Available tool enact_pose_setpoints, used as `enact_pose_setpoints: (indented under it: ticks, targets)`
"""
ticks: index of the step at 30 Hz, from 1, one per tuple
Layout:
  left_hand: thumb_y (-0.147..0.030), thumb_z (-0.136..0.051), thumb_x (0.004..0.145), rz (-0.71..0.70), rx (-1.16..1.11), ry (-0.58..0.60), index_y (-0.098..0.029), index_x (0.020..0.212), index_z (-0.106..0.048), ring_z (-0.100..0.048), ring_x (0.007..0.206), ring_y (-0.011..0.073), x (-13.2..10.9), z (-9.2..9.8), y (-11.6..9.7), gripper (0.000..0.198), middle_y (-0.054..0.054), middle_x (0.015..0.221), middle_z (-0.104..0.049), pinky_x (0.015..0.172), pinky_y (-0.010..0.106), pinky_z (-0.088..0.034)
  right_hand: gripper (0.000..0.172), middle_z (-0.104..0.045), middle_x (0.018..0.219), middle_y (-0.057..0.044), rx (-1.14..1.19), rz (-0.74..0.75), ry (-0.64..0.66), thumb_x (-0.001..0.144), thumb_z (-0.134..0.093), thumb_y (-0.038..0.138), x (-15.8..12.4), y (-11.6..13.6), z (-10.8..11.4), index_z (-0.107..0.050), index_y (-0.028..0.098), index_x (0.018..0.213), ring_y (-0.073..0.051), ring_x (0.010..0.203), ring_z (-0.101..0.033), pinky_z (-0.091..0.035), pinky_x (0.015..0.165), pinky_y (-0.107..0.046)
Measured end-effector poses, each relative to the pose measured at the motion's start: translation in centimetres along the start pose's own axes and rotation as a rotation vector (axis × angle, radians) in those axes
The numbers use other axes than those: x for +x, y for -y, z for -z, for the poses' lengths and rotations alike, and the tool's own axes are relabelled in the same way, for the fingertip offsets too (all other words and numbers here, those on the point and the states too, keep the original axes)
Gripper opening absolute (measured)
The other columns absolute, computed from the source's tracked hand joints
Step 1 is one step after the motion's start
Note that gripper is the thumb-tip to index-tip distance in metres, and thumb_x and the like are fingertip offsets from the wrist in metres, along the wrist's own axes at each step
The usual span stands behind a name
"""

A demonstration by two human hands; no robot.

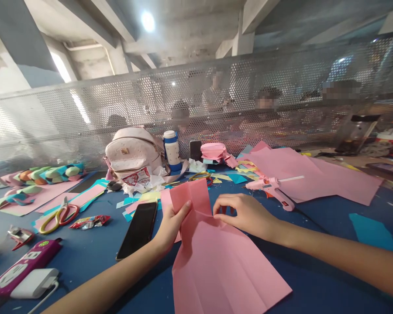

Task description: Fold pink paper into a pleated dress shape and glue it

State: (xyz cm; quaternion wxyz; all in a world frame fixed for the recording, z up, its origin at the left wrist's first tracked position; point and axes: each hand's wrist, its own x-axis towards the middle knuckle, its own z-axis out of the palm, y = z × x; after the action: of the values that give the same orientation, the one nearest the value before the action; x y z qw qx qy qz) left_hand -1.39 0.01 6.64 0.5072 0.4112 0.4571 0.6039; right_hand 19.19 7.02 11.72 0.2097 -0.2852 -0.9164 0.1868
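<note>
A large sheet of pink paper, creased and folded up at its far end, lies in front of me. My left hand grips the folded part, thumb on top and fingers beneath. On the other side, my right hand has its fingers curled with the tips at the paper's right edge, in a pinch on it. A black phone lies just left of my left hand. Beyond my right hand rests a pink hot glue gun with a glue stick in its back.
Scissors, a candy wrapper, a white charger and a purple case lie on the left. A pale backpack and a bottle stand at the back, before a perforated metal screen. More pink paper spreads right.
</note>
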Motion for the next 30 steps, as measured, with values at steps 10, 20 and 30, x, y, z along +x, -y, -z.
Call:
enact_pose_setpoints:
  ticks: [10,20,30]
  targets:
    - [-0.053,-0.071,0.077,0.007,0.047,0.033,-0.015,0.105,-0.071,-0.07,0.075,0.0216,0.2,0.2,0.5,0.047,0.007,0.083,-0.074,0.069,0.029,-0.053,0.01,-0.073,0.078,0.003,-0.109,-0.05,0.053,0.079,-0.064,0.028,2.1,0.6,-0.6,-0.073,0.027,0.078,-0.017,0.07,-0.064,-0.037,0.059,-0.025]
    - [-0.044,-0.083,0.063,-0.012,0.153,-0.015,-0.014,0.102,-0.071,-0.069,0.093,0.0288,0.6,0.3,0.6,0.05,0.012,0.101,-0.074,0.077,0.034,-0.056,0.019,-0.068,0.07,0.002,-0.273,-0.003,0.015,0.077,-0.069,0.037,3.0,1.2,-0.9,-0.061,0.022,0.069,-0.016,0.066,-0.06,-0.024,0.054,-0.026]
    - [-0.039,-0.08,0.069,0.082,0.312,0.167,-0.013,0.094,-0.072,-0.069,0.073,0.0223,-0.1,0.1,-1.7,0.037,0.008,0.083,-0.074,0.062,0.028,-0.053,0.072,-0.061,0.112,-0.007,0.612,-0.316,0.388,0.066,-0.076,0.037,2.7,-0.9,-0.8,-0.037,0.022,0.124,-0.015,0.077,-0.063,-0.045,0.051,-0.02]
